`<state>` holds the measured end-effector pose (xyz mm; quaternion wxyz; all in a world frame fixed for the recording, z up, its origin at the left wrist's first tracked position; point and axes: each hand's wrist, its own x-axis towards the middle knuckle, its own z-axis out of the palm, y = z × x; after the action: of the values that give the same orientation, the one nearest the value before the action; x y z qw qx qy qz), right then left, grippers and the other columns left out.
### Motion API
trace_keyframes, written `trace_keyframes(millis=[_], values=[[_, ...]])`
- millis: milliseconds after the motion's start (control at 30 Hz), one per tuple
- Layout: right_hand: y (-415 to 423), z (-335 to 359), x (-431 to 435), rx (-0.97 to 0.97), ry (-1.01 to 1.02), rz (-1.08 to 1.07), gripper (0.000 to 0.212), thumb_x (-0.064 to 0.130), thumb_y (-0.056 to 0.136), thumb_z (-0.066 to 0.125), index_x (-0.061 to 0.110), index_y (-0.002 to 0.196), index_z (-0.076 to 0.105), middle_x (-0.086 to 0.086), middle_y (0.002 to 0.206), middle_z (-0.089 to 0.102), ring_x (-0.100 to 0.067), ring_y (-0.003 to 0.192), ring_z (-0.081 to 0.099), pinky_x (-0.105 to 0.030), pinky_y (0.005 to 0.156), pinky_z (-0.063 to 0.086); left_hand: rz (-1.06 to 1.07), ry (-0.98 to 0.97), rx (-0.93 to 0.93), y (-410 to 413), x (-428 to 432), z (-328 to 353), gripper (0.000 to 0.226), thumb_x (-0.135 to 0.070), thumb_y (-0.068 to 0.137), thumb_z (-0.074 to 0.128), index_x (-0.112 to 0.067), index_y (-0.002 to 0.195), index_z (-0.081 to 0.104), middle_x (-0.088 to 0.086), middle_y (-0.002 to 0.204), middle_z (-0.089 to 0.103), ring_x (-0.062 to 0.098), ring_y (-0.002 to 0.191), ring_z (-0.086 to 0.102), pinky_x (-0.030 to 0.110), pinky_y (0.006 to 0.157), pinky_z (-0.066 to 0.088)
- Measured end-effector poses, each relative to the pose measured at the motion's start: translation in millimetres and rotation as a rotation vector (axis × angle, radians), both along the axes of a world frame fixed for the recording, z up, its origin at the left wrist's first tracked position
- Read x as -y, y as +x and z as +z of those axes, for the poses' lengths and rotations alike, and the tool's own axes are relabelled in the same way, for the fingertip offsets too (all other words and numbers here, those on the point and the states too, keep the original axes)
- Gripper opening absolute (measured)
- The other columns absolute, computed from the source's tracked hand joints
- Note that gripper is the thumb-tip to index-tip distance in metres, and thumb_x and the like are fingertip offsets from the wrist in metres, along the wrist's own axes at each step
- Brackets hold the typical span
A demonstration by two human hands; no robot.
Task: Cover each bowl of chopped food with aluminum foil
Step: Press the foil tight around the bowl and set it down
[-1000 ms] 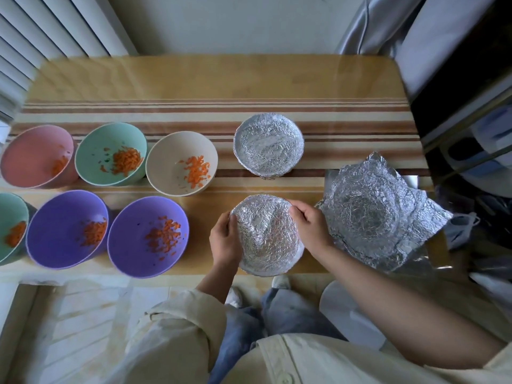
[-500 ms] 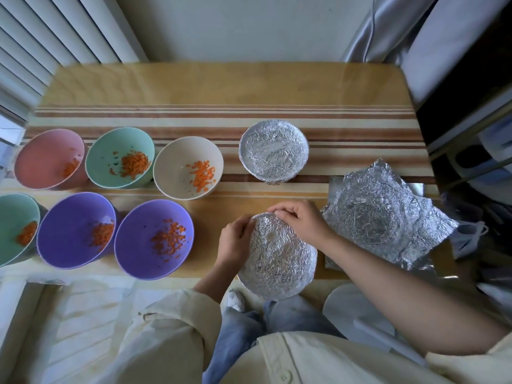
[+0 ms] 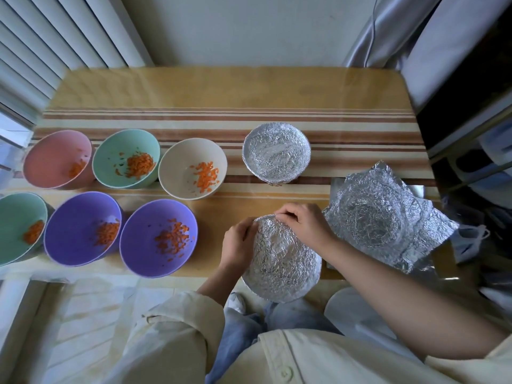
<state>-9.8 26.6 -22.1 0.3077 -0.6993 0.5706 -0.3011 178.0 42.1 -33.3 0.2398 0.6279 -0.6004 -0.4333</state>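
A foil-wrapped bowl (image 3: pixel 282 259) is tilted toward me at the table's near edge, its foil top facing the camera. My left hand (image 3: pixel 238 246) holds its left rim with curled fingers. My right hand (image 3: pixel 300 223) pinches the foil along the far rim. A second foil-covered bowl (image 3: pixel 276 153) stands upright farther back. Several uncovered bowls with chopped carrot stand to the left: pink (image 3: pixel 56 159), green (image 3: pixel 126 158), beige (image 3: pixel 192 169), two purple ones (image 3: pixel 158 238) (image 3: pixel 81 228) and a green one (image 3: pixel 19 227) at the left edge.
A crumpled sheet of foil (image 3: pixel 385 217) lies on the table at the right, close to my right forearm. The striped tablecloth (image 3: pixel 194 117) covers the table. Window blinds (image 3: pixel 41 45) are at the left, a curtain (image 3: pixel 388 31) and dark shelving at the right.
The wrapped bowl has tipped toward me over the table's near edge. My right hand moved from its right side to the far rim, and my left hand stayed on the left rim.
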Motion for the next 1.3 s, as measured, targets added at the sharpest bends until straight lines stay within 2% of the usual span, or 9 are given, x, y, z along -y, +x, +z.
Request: trace_keyframes(millis=[133,267,400,567,800,933,1100,1200,1300], values=[[1.2,-0.8,0.2,-0.006,-0.003,0.047,0.007,0.01,0.084,0.071,0.007,0.09,0.076,0.0,0.081,0.074,-0.002,0.072,0.066,-0.017,0.07,0.053,0.0,0.0,0.046,1.4,-0.8,0.2,0.021,-0.021,0.1,0.054,-0.01,0.089,0.068,0.01,0.078,0.069,0.021,0.071,0.055,0.034,0.067,0.04],[0.2,3.3,0.3,0.078,0.164,-0.033,0.038,0.019,0.086,0.07,0.008,0.122,0.064,-0.002,0.116,0.067,-0.007,0.104,0.063,-0.015,0.092,0.048,0.119,0.009,0.007,8.1,-2.9,1.7,0.034,-0.016,0.1,0.053,-0.014,0.067,0.049,-0.003,0.057,0.047,0.021,0.06,0.039,0.036,0.062,0.033],[1.1,5.5,-9.5,0.098,0.014,-0.269,0.025,0.012,0.084,0.072,0.005,0.108,0.07,-0.002,0.097,0.073,-0.007,0.085,0.069,-0.01,0.072,0.052,0.247,-0.007,-0.04,12.0,-2.4,1.7,0.033,-0.014,0.1,0.051,-0.005,0.07,0.046,-0.005,0.057,0.042,0.017,0.064,0.034,0.036,0.062,0.033],[9.0,4.3,-13.9,-0.034,-0.094,-0.333,0.007,0.01,0.085,0.071,0.009,0.089,0.077,0.0,0.071,0.073,-0.014,0.062,0.067,-0.034,0.055,0.056,0.289,-0.008,-0.048,5.4,-4.7,6.3,0.034,-0.024,0.099,0.047,-0.001,0.073,0.048,0.002,0.059,0.046,0.021,0.064,0.035,0.041,0.063,0.036],[4.8,13.0,-4.7,0.081,0.287,-0.354,0.034,0.017,0.086,0.071,0.001,0.115,0.067,-0.008,0.112,0.069,-0.019,0.103,0.066,-0.021,0.088,0.049,0.415,-0.019,-0.024,16.9,-6.5,4.4,0.036,-0.028,0.098,0.044,0.001,0.081,0.055,0.015,0.069,0.057,0.023,0.066,0.04,0.049,0.069,0.044],[6.6,25.3,-11.5,-0.129,0.098,-0.38,0.009,0.017,0.081,0.075,0.008,0.083,0.077,-0.001,0.078,0.074,-0.011,0.071,0.069,-0.026,0.073,0.055,0.487,-0.032,-0.011,15.9,-4.9,8.5,0.03,-0.018,0.102,0.045,0.001,0.081,0.055,0.003,0.063,0.05,0.022,0.064,0.039,0.047,0.068,0.042],[11.3,25.9,-8.6,-0.204,0.059,-0.36,0.014,0.005,0.08,0.071,0.007,0.067,0.074,0.0,0.062,0.07,-0.012,0.059,0.066,-0.03,0.065,0.056,0.527,-0.053,-0.012,9.0,-9.1,8.6,0.028,-0.017,0.102,0.045,-0.001,0.082,0.058,0.015,0.072,0.06,0.026,0.067,0.044,0.044,0.069,0.042],[8.7,21.8,-10.2,0.014,0.206,-0.361,0.007,0.01,0.081,0.074,0.007,0.087,0.076,0.0,0.082,0.074,-0.007,0.073,0.067,-0.029,0.074,0.057,0.528,-0.064,0.004,15.0,-6.7,9.3,0.028,-0.018,0.102,0.044,-0.005,0.08,0.055,0.006,0.069,0.057,0.023,0.066,0.044,0.039,0.066,0.038],[3.8,22.2,-11.3,0.12,0.409,-0.403,0.033,0.026,0.084,0.073,0.006,0.11,0.069,0.001,0.1,0.069,-0.009,0.088,0.063,-0.018,0.079,0.048,0.596,-0.089,-0.013,22.4,-3.3,11.0,0.03,-0.015,0.102,0.043,-0.01,0.073,0.045,-0.005,0.059,0.041,0.016,0.059,0.034,0.035,0.06,0.026]])
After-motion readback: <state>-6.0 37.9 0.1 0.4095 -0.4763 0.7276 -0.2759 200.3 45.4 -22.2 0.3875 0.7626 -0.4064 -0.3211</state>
